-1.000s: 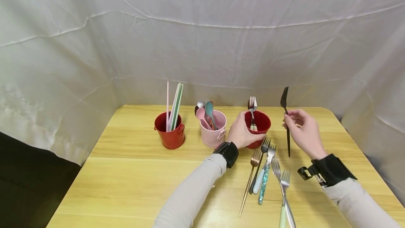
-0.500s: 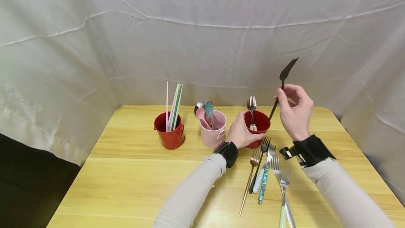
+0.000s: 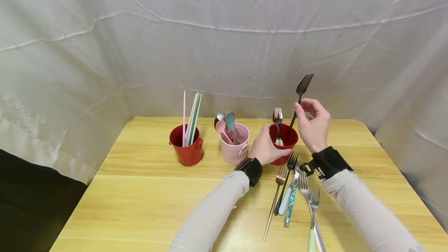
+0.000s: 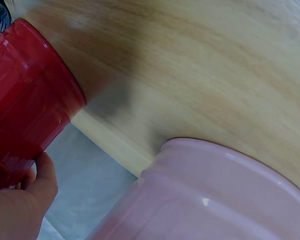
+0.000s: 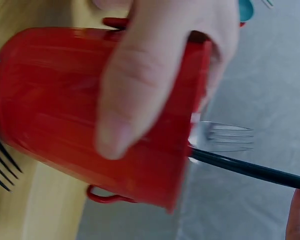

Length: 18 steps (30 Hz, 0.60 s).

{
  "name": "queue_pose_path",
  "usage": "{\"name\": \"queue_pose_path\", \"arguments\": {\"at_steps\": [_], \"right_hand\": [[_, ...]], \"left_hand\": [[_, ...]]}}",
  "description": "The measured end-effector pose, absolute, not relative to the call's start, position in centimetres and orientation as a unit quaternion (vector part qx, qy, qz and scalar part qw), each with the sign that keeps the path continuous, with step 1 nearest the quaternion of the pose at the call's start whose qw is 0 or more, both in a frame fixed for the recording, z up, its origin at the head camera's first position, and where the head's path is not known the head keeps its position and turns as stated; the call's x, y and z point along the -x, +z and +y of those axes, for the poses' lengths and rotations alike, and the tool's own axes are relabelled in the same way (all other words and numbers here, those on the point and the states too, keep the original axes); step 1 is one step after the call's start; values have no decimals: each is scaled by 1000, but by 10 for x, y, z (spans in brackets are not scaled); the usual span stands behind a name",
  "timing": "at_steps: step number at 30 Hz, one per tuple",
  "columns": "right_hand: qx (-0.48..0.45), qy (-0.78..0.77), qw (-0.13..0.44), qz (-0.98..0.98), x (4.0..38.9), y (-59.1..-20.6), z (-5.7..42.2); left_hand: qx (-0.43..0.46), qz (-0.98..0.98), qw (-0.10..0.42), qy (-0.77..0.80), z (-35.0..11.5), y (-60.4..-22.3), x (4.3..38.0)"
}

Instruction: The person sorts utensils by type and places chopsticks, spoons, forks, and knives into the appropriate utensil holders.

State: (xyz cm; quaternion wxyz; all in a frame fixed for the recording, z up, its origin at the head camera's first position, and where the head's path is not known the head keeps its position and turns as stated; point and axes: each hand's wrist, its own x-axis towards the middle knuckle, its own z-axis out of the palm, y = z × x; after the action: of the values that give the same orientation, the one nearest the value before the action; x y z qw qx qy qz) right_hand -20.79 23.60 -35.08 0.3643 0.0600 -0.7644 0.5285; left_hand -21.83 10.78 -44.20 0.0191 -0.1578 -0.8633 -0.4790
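Note:
My left hand (image 3: 266,147) grips the red bucket (image 3: 287,137) on the right, thumb across its front and fingers around its left side. Two forks (image 3: 277,118) stand in that bucket, tines up. Above its right rim my right hand (image 3: 315,123) pinches a black fork (image 3: 303,84), tines up and tilted. The black handle (image 5: 255,171) runs down past the bucket's rim in the right wrist view; its lower end is hidden inside. In the left wrist view, the red bucket (image 4: 30,95) is at upper left, with the fingertips of the left hand against it.
Several forks lie on the table before the bucket, among them a copper-coloured fork (image 3: 276,197) and a green-handled fork (image 3: 312,221). Left of it stand a pink bucket (image 3: 233,153) of spoons and another red bucket (image 3: 189,154) of chopsticks. A grey curtain (image 3: 210,49) hangs behind.
My right hand has lifted the black fork, carried it left and lowered its handle end into the right red bucket. The left hand has stayed on the bucket.

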Motion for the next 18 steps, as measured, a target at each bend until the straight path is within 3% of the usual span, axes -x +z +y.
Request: {"name": "queue_pose_path", "arguments": {"at_steps": [18], "right_hand": [[-28, 482, 280, -830, 210, -390, 252]], "left_hand": [[160, -870, 27, -466, 108, -443, 219]]}}
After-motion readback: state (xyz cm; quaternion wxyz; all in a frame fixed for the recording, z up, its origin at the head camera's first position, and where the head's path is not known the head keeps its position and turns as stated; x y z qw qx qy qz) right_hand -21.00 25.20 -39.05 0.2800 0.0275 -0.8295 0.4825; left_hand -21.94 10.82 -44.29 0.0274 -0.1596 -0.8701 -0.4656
